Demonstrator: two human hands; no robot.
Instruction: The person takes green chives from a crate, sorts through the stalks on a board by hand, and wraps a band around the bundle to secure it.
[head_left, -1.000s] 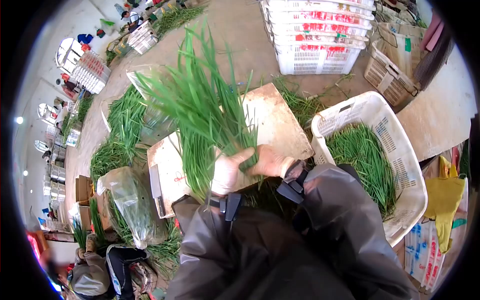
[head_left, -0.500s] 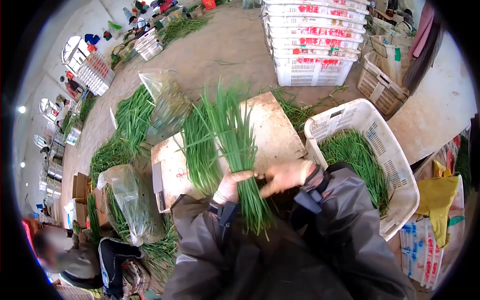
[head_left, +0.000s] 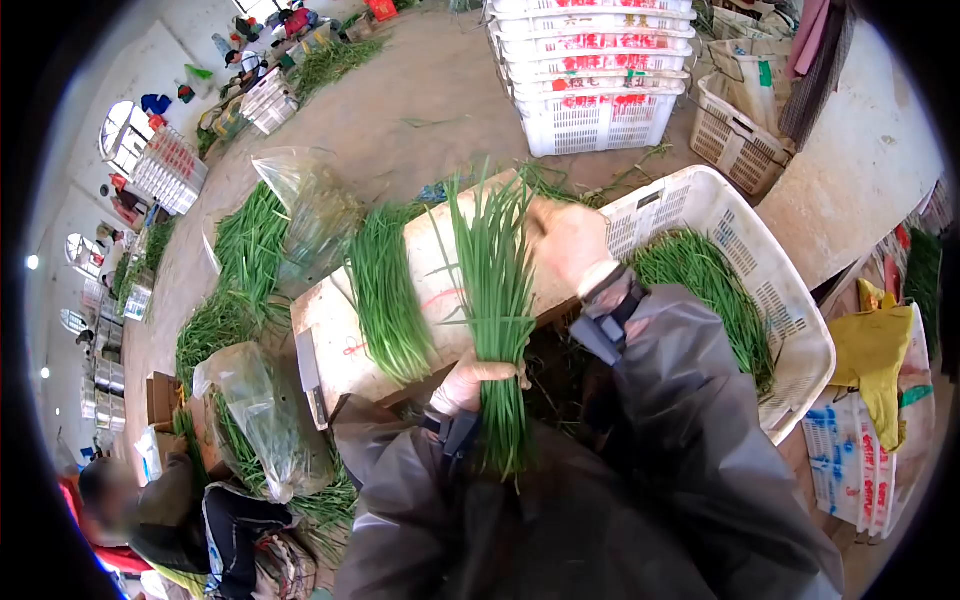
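Observation:
My left hand (head_left: pixel 466 382) is closed around the lower part of a bundle of long green chives (head_left: pixel 495 275), held upright in front of my lap. The stem ends hang below the fist and the leaves fan out above it. Beside the leaves on the right is my right hand (head_left: pixel 572 243), its fingers smeared by motion at the bundle's edge. A second bunch of chives (head_left: pixel 385 300) lies on the pale, stained board (head_left: pixel 320 320) before me, left of the held bundle.
At my right stands a white basket (head_left: pixel 815 340) of chives. Stacked white crates (head_left: pixel 600 125) rise ahead. Plastic bags (head_left: pixel 265 420) and heaped chives (head_left: pixel 250 235) lie to the left, where a person (head_left: pixel 165 510) sits. A yellow cloth (head_left: pixel 870 370) drapes over crates at right.
My right hand has moved up from near the stems to beside the leaves. The left hand keeps its hold, and the bundle now stands more upright. The view has shifted slightly.

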